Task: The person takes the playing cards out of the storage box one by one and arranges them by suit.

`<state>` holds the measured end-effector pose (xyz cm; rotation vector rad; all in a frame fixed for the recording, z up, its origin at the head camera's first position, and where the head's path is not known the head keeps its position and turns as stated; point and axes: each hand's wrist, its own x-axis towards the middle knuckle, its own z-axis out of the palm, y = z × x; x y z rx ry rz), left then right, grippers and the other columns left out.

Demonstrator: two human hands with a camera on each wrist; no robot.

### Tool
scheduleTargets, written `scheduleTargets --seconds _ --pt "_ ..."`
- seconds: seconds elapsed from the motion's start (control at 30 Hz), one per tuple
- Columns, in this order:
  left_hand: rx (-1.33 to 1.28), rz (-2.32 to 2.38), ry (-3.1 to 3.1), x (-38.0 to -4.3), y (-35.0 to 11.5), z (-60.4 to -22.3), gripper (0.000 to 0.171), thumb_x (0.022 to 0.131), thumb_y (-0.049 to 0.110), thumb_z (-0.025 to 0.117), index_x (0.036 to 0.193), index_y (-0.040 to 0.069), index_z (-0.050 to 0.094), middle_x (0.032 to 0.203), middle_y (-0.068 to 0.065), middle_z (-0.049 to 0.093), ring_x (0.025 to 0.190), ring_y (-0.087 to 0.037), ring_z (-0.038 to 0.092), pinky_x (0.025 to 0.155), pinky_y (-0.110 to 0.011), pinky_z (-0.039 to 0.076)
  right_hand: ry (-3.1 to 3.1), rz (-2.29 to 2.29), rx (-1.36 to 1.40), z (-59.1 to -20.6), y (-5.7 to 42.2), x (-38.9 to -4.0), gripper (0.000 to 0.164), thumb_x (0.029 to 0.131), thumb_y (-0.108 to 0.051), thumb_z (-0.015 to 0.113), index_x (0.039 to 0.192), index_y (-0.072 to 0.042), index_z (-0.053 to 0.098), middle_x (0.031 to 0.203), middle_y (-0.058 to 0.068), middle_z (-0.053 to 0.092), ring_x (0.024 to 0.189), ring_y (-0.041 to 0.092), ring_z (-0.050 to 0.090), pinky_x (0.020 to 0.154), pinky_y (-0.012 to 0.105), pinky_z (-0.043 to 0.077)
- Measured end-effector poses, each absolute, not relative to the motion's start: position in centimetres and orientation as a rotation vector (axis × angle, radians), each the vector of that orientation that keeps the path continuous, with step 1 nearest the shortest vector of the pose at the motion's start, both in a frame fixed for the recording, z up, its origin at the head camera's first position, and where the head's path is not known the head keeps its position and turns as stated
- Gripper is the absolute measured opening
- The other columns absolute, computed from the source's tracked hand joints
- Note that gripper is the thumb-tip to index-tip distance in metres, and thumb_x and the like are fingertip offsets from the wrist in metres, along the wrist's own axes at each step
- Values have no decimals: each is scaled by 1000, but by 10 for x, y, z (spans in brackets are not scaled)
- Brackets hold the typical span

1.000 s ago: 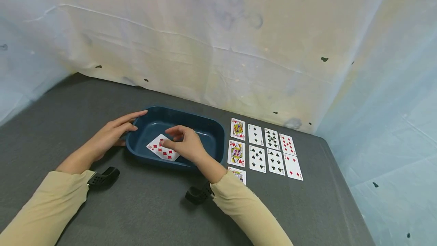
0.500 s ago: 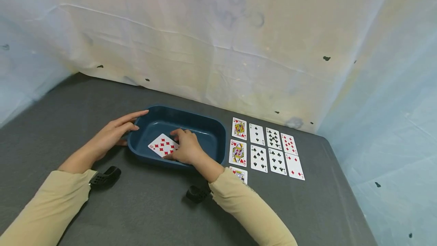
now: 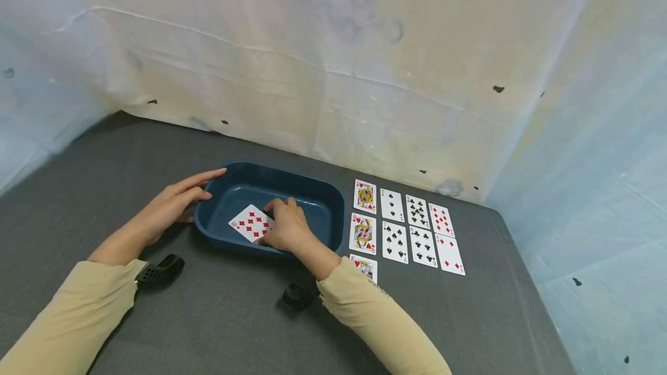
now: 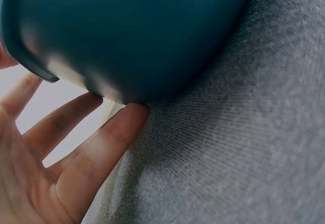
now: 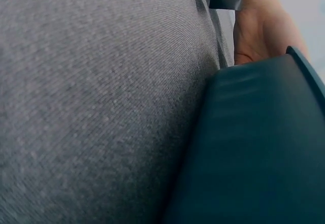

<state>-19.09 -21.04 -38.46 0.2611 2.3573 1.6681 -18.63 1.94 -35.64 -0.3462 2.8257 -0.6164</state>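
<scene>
A playing card with red diamonds (image 3: 250, 223) lies in the dark blue tray (image 3: 318, 190), slanted toward its near left side. My right hand (image 3: 288, 227) reaches into the tray and grips the card's right part between thumb and fingers, hiding that edge. At the tray's left end rests my left hand (image 3: 169, 206), fingers spread and fairly straight along the rim and outer wall. The left wrist view shows its fingertips (image 4: 136, 113) touching the tray wall low down. The right wrist view takes in only the tray's outer side (image 5: 254, 148) and the left hand beyond; the right hand is out of it.
Right of the tray, playing cards lie face up in columns: a king of hearts (image 3: 365, 269) partly behind the right sleeve, a queen (image 3: 363, 234), spades (image 3: 395, 242), clubs (image 3: 423, 246) and diamonds (image 3: 450, 254). They rest on a grey cloth-covered table (image 3: 224, 317). A pale curtain (image 3: 323, 74) hangs behind.
My right thumb has slid off the card's face to its near right edge, and the fingers have closed in on the card. The card has shifted slightly right. The left hand stays put.
</scene>
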Motion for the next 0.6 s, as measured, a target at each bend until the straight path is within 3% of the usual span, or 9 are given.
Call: scheduleTargets --seconds 0.13,0.27,0.4,0.6 --pt "267 1668 2358 -191 -210 -384 55 102 26 39 154 27 21 161 -14 6 139 -48 20 95 -68 38 2820 -657 -316 -356 19 -187 65 71 -20 84 129 -12 56 119 8 53 100 21 50 85 31 43" --pt "261 1654 2370 -191 -212 -384 54 102 28 39 153 30 22 161 -12 6 140 -48 19 96 -70 36 2775 -792 -298 -355 21 -187 63 79 -12 75 136 -13 49 115 8 59 90 18 54 75 27 45" --pt "271 1658 2362 -190 -213 -383 54 102 29 39 153 31 22 161 -12 5 140 -49 18 95 -71 35 2713 -1001 -288 -352 26 -187 67 84 -6 68 143 -17 40 125 12 59 87 18 58 67 23 48" --pt "276 1672 2341 -190 -212 -382 53 102 28 39 153 31 22 161 -11 5 141 -47 17 97 -70 34 2574 -1385 -318 -346 50 -184 60 84 -1 68 138 -17 48 125 15 52 58 16 59 53 23 53"
